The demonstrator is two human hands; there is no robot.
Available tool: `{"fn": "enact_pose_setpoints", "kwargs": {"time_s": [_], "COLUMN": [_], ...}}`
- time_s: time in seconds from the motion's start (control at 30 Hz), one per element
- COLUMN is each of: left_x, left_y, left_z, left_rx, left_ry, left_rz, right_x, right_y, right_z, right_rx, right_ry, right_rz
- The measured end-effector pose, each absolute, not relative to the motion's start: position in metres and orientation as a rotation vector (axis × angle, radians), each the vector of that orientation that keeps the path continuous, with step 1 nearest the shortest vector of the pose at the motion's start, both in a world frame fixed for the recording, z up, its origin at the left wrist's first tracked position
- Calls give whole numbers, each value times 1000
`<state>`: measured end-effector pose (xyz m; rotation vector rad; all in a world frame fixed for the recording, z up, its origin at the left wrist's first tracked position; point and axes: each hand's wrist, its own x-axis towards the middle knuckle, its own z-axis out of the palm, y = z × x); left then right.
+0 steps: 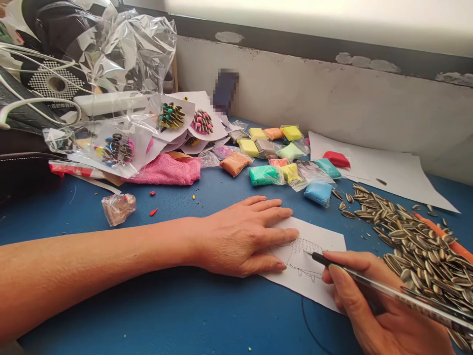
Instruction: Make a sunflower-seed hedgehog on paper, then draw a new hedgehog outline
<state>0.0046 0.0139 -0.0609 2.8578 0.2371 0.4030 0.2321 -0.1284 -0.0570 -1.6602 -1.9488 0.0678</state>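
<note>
A small sheet of white paper [328, 293] lies on the blue tabletop, bearing a line drawing [305, 246] of an animal-like body with short zigzag marks and little feet. My left hand [247, 239] rests flat on the paper's left part with its fingers spread, covering some of the drawing. In my right hand [380, 301] is a black pen [369, 283] with a clear barrel, gripped between thumb and fingers. The pen's tip is at the marks on the body; whether it touches the paper I cannot tell.
Sunflower seeds [417, 241] are heaped at the right beside an orange stick-like object [447, 239]. Several wrapped clay blocks [266, 175] lie at the back, near white sheets [391, 172]. A pink cloth [166, 170], seed-covered crafts [172, 116] and clear plastic [129, 54] crowd the left.
</note>
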Motion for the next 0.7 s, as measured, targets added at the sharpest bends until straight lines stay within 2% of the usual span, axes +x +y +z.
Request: {"fn": "enact_pose_setpoints", "kwargs": {"time_s": [0.7], "left_x": [4], "left_y": [13], "left_z": [-60], "left_rx": [2838], "left_ry": [222], "left_rz": [412], "right_x": [236], "right_y": [-128], "right_z": [-53], "right_rx": [-1746], "right_ry": [-1846], "right_rz": [46]}}
